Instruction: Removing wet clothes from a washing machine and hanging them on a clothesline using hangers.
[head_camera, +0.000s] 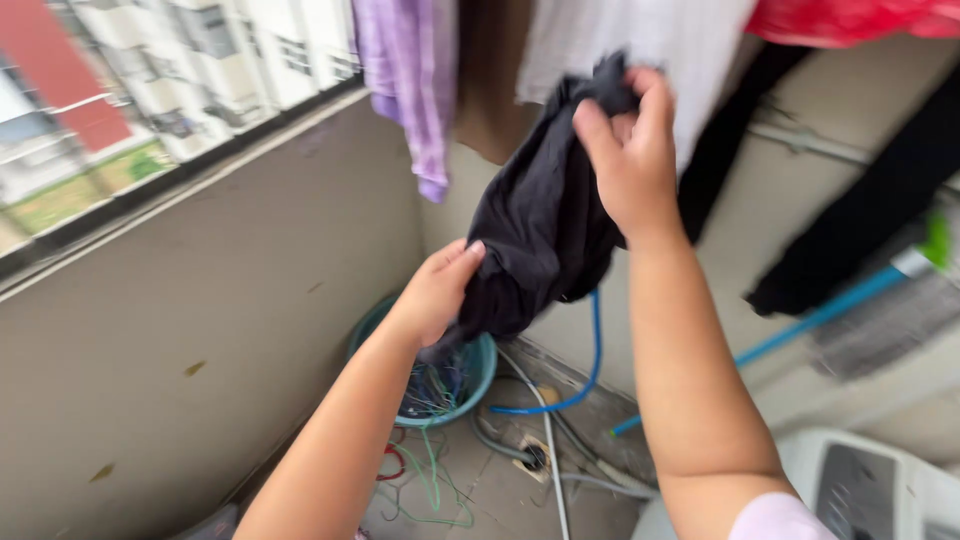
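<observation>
Hands work a black garment (540, 220): the right hand (625, 150) clenches its top edge, the left hand (435, 295) grips its lower part, above a teal basin (480, 375).

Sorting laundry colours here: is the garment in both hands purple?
No, the garment gripped by the right hand and left hand is black; the purple cloth hangs behind.

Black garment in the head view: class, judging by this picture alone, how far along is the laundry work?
Done: a purple cloth, a white cloth and a red cloth already hang overhead. In hand: the right hand grips the black garment at its top, and the left hand holds its lower edge. Left: the garment is bunched, not yet on the line. Whether the teal basin below holds more laundry cannot be told.
</observation>
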